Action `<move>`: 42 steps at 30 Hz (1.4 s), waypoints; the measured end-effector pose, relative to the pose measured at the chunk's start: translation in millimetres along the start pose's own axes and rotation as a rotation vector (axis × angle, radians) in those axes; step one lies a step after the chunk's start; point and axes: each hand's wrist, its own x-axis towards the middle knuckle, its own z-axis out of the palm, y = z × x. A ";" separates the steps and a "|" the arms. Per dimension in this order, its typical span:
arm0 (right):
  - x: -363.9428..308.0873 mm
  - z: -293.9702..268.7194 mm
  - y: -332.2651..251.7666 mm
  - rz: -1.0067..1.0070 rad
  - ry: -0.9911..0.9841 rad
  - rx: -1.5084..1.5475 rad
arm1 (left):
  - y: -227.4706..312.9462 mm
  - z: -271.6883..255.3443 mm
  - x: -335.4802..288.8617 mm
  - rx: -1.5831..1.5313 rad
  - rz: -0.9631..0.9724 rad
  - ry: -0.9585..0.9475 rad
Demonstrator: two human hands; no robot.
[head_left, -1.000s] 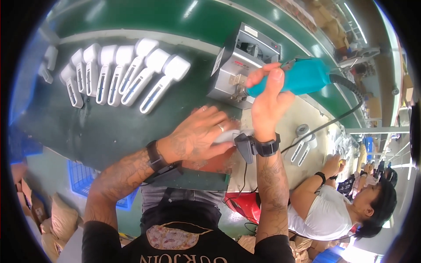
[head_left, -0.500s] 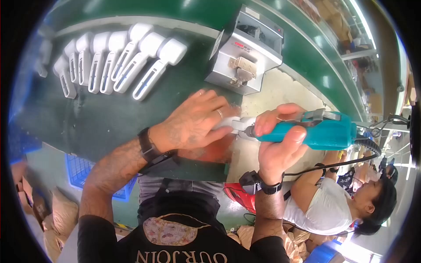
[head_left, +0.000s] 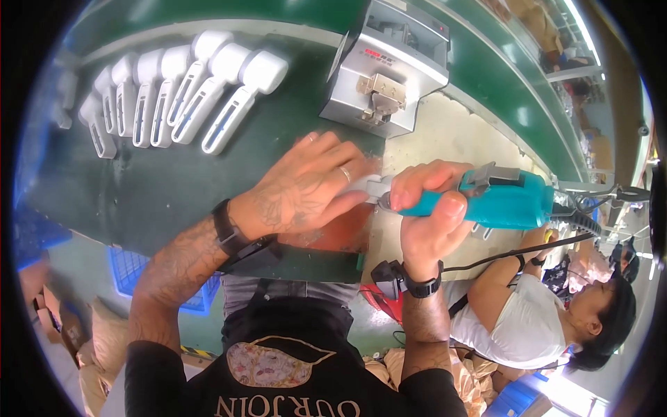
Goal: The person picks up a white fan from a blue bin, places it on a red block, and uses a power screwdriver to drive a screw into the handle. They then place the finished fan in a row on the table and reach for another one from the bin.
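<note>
Along the far edge of the green counter (head_left: 174,191), toward its left corner, a fanned row of white round-headed handles (head_left: 265,72) is laid out, none of them being touched; whether these are finished or waiting cannot be told. Below the counter's near edge a blue crate (head_left: 127,272) is seen. Near the middle of that edge, above a reddish patch (head_left: 337,233), a small white piece (head_left: 376,187) is gripped by the left hand (head_left: 302,186), its fingers closed over most of it. Farther back, toward the far edge, a silver machine (head_left: 347,94) is left untouched. The nose of a teal tool (head_left: 513,201) is brought up to the white piece by the right hand (head_left: 432,219), by which the tool's front is firmly wrapped; exact contact at the tip is hidden. The work on this piece is judged to be under way, not complete. Behind the tool, some white parts (head_left: 484,231) are partly covered, and past the counter's right side a co-worker in a white shirt (head_left: 524,328) is seated
</note>
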 end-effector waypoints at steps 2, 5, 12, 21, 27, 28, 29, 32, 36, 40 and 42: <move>1.1 2.3 -2.1 -0.008 0.007 -0.001 | 1.8 -3.4 1.7 0.013 0.011 0.004; 0.5 0.7 -0.3 -0.014 0.002 0.003 | 2.8 -2.8 5.2 0.001 0.017 0.007; -8.7 2.7 -9.7 0.150 0.067 0.053 | 8.3 -7.2 1.4 0.043 0.092 0.038; -60.9 -6.5 -58.9 -0.129 0.240 0.248 | 16.2 -52.6 -110.7 0.035 -0.263 0.418; -83.4 -43.7 -40.1 -0.027 0.231 0.061 | -72.0 -134.8 -213.0 0.555 -0.859 1.069; -82.1 -42.9 -39.1 -0.026 0.235 0.030 | -89.1 -145.2 -233.2 0.797 -0.873 0.942; -80.8 -44.7 -36.6 -0.028 0.249 -0.007 | -105.7 -153.1 -250.0 0.742 -0.826 0.957; -80.8 -51.3 -34.4 0.100 0.224 0.079 | -131.6 -175.0 -288.9 0.728 -0.927 0.702; -92.9 -75.8 -42.8 0.055 0.104 0.223 | -98.2 -168.9 -195.1 0.794 -0.530 0.664; -104.2 -89.3 -60.7 0.111 0.172 0.072 | 32.8 -63.8 1.3 0.201 -0.305 0.290; -109.0 -92.4 -62.4 0.119 0.229 0.088 | 52.4 0.7 66.6 -0.070 -0.033 0.125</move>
